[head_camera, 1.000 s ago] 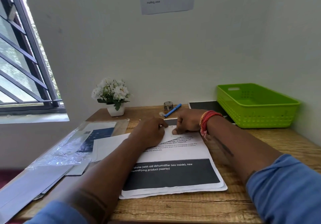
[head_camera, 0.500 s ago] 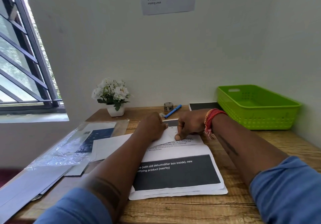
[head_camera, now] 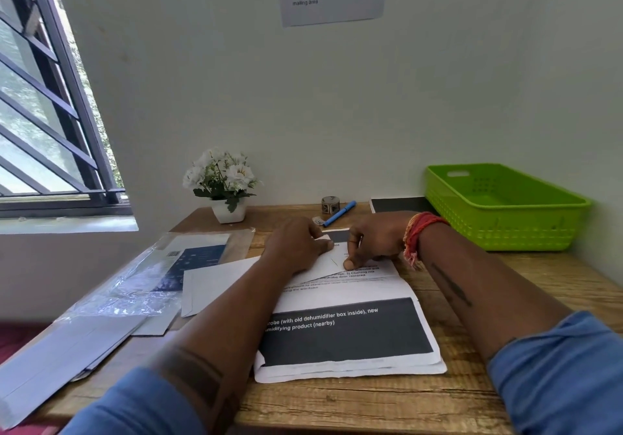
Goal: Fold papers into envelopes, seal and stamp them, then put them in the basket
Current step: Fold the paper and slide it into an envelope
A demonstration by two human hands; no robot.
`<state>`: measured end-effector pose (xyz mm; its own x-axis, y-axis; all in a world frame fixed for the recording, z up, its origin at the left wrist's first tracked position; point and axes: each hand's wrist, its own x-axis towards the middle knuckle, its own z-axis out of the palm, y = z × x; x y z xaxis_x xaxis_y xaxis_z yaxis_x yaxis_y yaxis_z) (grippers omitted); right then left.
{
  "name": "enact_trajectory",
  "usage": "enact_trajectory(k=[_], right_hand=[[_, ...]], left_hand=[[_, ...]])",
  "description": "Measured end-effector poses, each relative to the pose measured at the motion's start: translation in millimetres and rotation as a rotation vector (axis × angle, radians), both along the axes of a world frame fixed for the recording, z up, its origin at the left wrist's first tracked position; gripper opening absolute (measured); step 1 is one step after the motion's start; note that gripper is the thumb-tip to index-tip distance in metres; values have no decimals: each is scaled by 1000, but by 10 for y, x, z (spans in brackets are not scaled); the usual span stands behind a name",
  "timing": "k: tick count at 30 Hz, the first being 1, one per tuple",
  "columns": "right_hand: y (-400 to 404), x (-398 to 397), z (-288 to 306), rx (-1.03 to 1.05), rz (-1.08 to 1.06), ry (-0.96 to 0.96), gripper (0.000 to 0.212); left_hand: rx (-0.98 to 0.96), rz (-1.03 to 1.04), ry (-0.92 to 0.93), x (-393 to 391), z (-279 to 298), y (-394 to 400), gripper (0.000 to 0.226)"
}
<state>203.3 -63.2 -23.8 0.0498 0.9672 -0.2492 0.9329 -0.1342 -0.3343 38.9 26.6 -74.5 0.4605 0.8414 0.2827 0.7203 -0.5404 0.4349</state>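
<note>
The folding step looks to be in hand: at the centre of the frame the left hand (head_camera: 296, 247) and right hand (head_camera: 374, 240) are bringing the far edge of the top paper (head_camera: 340, 286) toward the person. The fingers (head_camera: 349, 263) of both hands are clamped on that folded-over edge, the right thumb pressing it onto the sheet. Next, I judge, comes aligning the edges and creasing. The green basket (head_camera: 499, 229) waits at right on the bench (head_camera: 371, 401), envelopes (head_camera: 212, 283) at left.

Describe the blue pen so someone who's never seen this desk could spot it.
Start at the green basket by the right wall and look left along the desk's back edge. The pen lies slanted just beyond the hands, beside a small tape roll; it is the only slim blue thing there.
</note>
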Motion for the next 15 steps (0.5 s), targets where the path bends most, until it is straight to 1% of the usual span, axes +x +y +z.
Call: enact_trajectory(k=[4,7,8,10,11,12,13,15], right_hand=[[-41,10,-51,106,-32,93,33],[-36,-6,-135,190,-93,276,26],[-33,-28,-158,225,-116,361,23],[-54,-110,-172,311,-170,551,18],[-83,-157,-160,375,-207,634,17],[-104,-188,-148,465,-239,694,15],[-121,-209,-134,573,-251,724,15],[-161,-240,-119,786,-213,730,17]], left_hand=[[-7,-38,-205,-11,-1,-30,17],[-12,-49,-359,-60,73,-101,13],[20,-37,-390,-82,103,-135,12],[226,42,-402,-113,172,-204,11],[344,76,-390,-111,214,-256,12],[417,86,-385,-98,266,-325,12],[426,73,-394,-72,316,-394,12],[315,58,-430,10,403,-563,26]])
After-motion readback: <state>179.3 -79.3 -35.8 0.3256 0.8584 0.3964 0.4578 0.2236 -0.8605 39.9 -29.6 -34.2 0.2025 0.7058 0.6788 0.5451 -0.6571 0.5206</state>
